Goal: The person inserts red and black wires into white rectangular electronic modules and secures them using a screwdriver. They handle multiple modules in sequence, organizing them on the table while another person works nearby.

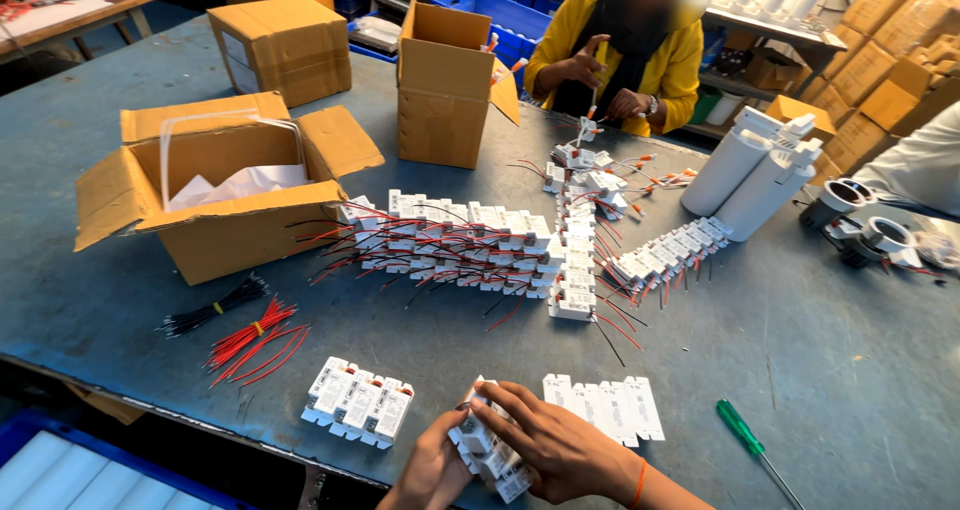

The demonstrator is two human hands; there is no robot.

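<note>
Both my hands hold a short stack of small white plastic modules (487, 454) at the table's near edge. My left hand (432, 467) grips the stack from below-left. My right hand (555, 440) lies over its top, fingers spread across it. A row of the same white modules (358, 402) lies just left of my hands, and another row (605, 407) just right. A green-handled screwdriver (748, 437) rests on the blue table (800, 350) to the right.
Rows of wired white modules (470, 242) with red and black leads fill the table's middle. Bundles of red wires (250, 340) and black wires (215, 308) lie left. Open cardboard boxes (225, 185) (445, 85), white tubes (755, 175), and a person in yellow (620, 55) opposite.
</note>
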